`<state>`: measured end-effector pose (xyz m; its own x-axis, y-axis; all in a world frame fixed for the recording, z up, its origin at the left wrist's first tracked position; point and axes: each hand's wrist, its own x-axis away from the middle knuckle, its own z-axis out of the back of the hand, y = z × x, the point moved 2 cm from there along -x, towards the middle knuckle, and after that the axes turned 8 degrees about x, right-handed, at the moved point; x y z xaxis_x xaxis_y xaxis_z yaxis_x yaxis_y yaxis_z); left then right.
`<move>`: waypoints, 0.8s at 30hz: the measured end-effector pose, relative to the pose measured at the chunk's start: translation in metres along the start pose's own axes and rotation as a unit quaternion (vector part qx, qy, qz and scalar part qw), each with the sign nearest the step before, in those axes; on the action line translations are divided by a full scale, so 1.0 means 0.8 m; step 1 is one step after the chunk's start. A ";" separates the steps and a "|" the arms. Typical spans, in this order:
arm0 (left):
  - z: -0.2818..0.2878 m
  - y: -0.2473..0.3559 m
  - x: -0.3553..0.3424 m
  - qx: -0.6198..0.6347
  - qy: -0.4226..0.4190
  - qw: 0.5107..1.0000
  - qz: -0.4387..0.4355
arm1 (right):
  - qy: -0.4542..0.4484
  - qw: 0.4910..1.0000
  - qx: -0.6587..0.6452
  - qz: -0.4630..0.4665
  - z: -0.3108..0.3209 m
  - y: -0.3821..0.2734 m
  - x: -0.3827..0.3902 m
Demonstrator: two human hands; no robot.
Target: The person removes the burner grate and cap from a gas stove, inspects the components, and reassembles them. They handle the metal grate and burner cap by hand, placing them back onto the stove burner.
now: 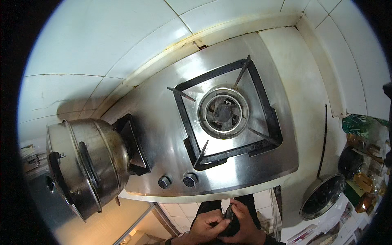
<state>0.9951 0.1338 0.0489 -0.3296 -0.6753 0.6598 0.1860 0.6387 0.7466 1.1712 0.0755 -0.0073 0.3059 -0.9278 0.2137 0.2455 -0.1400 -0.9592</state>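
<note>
Hands [222,226] around small dark object [229,218], below steel stove [163,134].

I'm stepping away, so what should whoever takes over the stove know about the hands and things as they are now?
Left hand and right hand: together below the stove's front edge, both gripping a small dark object; what it is cannot be told.
Stove: right burner bare, no flame visible. Steel pot with lid sits on the left burner. Two knobs at the front, untouched.
Done: nothing set on the right burner. Left: both hands busy with the object.
</note>
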 end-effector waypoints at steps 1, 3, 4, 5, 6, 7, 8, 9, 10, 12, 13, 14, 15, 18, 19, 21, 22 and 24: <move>0.003 -0.001 0.000 0.019 0.002 1.000 0.010 | -0.005 1.000 -0.002 -0.004 -0.001 0.001 0.000; 0.009 -0.002 -0.001 0.057 0.035 0.998 -0.011 | -0.017 0.997 -0.062 -0.044 -0.003 0.002 0.000; 0.013 -0.003 -0.003 0.075 0.051 0.996 -0.022 | -0.024 0.989 -0.120 -0.080 -0.005 0.002 0.001; 0.017 -0.002 -0.005 0.055 0.056 0.996 -0.035 | -0.030 0.977 -0.178 -0.115 -0.006 0.001 0.001; 0.021 -0.001 -0.007 0.035 0.062 0.996 -0.049 | -0.023 0.960 -0.241 -0.139 -0.007 -0.002 0.000; 0.023 0.002 -0.009 0.015 0.065 0.996 -0.063 | -0.014 0.939 -0.302 -0.162 -0.008 -0.005 -0.001; 0.029 0.005 -0.011 -0.022 0.007 0.998 -0.054 | -0.005 0.913 -0.362 -0.187 -0.008 -0.009 -0.001; 0.029 0.009 -0.011 -0.017 -0.014 0.998 -0.051 | -0.011 0.888 -0.413 -0.200 -0.006 -0.014 -0.001; 0.030 0.013 -0.009 -0.011 -0.034 0.998 -0.048 | -0.017 0.860 -0.464 -0.213 -0.001 -0.018 -0.001; 0.030 0.022 -0.004 -0.054 -0.106 0.992 -0.030 | 0.013 0.788 -0.540 -0.295 0.005 -0.022 -0.001; 0.030 0.024 -0.003 -0.051 -0.113 0.992 -0.014 | 0.004 0.806 -0.518 -0.287 0.007 -0.025 -0.003; 0.030 0.025 -0.002 -0.047 -0.121 0.992 0.003 | 0.002 0.819 -0.504 -0.274 0.008 -0.028 -0.005; 0.030 0.025 0.001 -0.044 -0.129 0.991 0.018 | 0.000 0.833 -0.489 -0.259 0.008 -0.031 -0.008; 0.043 0.023 0.000 -0.111 -0.134 0.983 -0.061 | 0.003 0.873 -0.439 -0.213 0.005 -0.038 -0.015; 0.047 0.020 0.002 -0.116 -0.127 0.981 -0.085 | 0.007 0.876 -0.435 -0.206 0.003 -0.041 -0.015; 0.055 0.013 0.004 -0.133 -0.159 0.974 -0.088 | -0.012 0.878 -0.430 -0.210 -0.003 -0.046 -0.013; 0.059 0.009 0.008 -0.115 -0.170 0.975 -0.081 | -0.021 0.884 -0.417 -0.208 -0.006 -0.049 -0.011; 0.065 0.003 0.016 -0.097 -0.173 0.976 -0.090 | -0.037 0.895 -0.396 -0.201 -0.013 -0.054 -0.008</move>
<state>0.9434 0.1461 0.0544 -0.6599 -0.5834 0.4734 0.2565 0.4173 0.8718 1.1489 0.0838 0.0306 0.4068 -0.7260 0.5545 -0.3704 -0.6859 -0.6264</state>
